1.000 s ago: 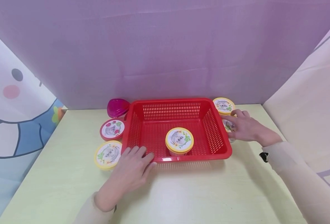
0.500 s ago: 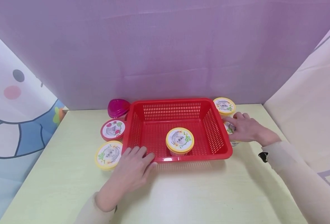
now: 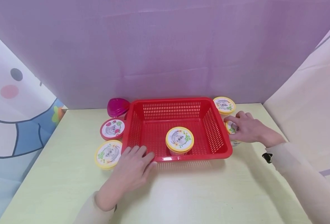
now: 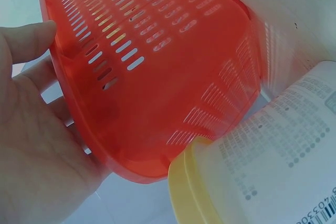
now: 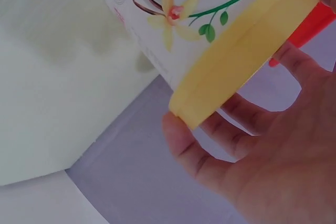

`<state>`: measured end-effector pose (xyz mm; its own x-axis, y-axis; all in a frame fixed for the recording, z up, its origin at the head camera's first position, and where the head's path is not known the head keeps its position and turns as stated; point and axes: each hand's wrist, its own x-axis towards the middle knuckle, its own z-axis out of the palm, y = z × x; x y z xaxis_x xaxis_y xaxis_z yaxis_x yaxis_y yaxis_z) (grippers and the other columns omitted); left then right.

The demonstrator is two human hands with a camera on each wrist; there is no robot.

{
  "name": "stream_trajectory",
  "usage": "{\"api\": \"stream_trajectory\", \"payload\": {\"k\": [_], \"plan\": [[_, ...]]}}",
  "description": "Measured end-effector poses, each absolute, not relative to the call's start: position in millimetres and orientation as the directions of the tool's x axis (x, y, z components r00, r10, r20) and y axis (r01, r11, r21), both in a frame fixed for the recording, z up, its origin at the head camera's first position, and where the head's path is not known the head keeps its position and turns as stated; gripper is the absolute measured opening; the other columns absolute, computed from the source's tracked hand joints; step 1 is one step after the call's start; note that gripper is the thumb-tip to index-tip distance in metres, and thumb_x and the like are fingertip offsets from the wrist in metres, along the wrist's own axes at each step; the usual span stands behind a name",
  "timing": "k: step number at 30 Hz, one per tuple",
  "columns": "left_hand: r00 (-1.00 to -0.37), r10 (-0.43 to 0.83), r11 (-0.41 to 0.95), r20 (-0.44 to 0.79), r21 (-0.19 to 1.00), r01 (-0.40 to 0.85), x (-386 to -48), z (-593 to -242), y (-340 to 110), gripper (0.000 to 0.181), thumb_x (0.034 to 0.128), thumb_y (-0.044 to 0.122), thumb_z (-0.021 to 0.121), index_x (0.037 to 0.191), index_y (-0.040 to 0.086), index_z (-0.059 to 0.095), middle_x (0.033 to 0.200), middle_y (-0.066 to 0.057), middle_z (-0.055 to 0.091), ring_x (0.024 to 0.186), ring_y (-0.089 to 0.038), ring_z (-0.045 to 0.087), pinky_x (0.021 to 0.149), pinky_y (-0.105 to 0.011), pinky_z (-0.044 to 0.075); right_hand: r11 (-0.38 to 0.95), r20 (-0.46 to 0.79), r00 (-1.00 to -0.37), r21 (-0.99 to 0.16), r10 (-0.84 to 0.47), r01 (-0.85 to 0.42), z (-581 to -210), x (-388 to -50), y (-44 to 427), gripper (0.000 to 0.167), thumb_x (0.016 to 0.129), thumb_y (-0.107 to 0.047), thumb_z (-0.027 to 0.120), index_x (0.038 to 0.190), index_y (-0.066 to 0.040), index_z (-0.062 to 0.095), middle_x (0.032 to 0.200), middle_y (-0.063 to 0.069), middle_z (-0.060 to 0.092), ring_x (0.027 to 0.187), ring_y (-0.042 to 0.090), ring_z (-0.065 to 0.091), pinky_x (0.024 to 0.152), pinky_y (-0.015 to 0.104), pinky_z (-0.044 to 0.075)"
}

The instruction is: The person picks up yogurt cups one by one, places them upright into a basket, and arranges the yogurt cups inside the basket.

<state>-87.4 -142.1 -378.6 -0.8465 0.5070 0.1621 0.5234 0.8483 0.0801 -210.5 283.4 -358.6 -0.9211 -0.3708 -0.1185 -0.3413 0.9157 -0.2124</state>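
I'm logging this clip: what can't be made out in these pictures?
Head view: part of the held tub, hidden by the right hand.
Head view: most of what is under the purple lid, behind the red-lidded tub and basket.
Left wrist view: the base of the yellow-lidded tub, cut off by the right edge.

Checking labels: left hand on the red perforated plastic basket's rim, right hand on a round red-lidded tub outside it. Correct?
Wrong colour: the right hand is on a round yellow-lidded tub, per the right wrist view. Rest stands.
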Motion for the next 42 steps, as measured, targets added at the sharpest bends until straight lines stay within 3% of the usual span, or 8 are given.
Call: {"api": "stream_trajectory", "payload": {"k": [6, 14, 22, 42], "plan": [[-0.842, 0.512, 0.846, 0.172, 0.071, 0.529, -88, -379, -142, 0.039, 0.0891, 0.042, 0.075, 0.12, 0.018, 0.071, 0.106, -0.003, 0.066, 0.095, -0.02, 0.058, 0.087, -0.042, 0.051, 0.924, -0.098, -0.927, -0.172, -0.361, -0.341, -351, -210, 286, 0.059, 0.082, -0.037, 0.073, 0.136, -0.017, 0.059, 0.116, 0.019, 0.051, 0.101, 0.035, 0.045, 0.064, 0.043, 0.048], [-0.846, 0.508, 0.85, 0.161, 0.063, 0.523, -87, -378, -141, 0.037, 0.0887, 0.041, 0.076, 0.118, 0.018, 0.071, 0.104, -0.003, 0.065, 0.093, -0.019, 0.057, 0.084, -0.041, 0.05, 0.923, -0.074, -0.93, -0.17, -0.361, -0.345, -340, -209, 289, 0.059, 0.083, -0.04, 0.073, 0.136, -0.018, 0.06, 0.117, 0.019, 0.051, 0.102, 0.035, 0.044, 0.065, 0.042, 0.047], [-0.846, 0.51, 0.851, 0.156, 0.053, 0.523, -87, -378, -142, 0.038, 0.088, 0.042, 0.077, 0.117, 0.019, 0.07, 0.104, -0.003, 0.066, 0.093, -0.019, 0.058, 0.084, -0.04, 0.05, 0.912, -0.006, -0.925, -0.17, -0.379, -0.373, -326, -207, 290, 0.057, 0.083, -0.041, 0.076, 0.132, -0.016, 0.063, 0.116, 0.021, 0.054, 0.104, 0.04, 0.046, 0.071, 0.05, 0.049], [-0.842, 0.508, 0.849, 0.183, 0.058, 0.525, -87, -381, -142, 0.035, 0.0888, 0.041, 0.076, 0.116, 0.019, 0.07, 0.1, -0.003, 0.064, 0.091, -0.019, 0.056, 0.082, -0.04, 0.049, 0.896, 0.05, -0.907, -0.138, -0.418, -0.421, -287, -197, 278, 0.055, 0.082, -0.037, 0.076, 0.132, -0.018, 0.064, 0.118, 0.018, 0.053, 0.106, 0.035, 0.044, 0.072, 0.046, 0.045]]}}
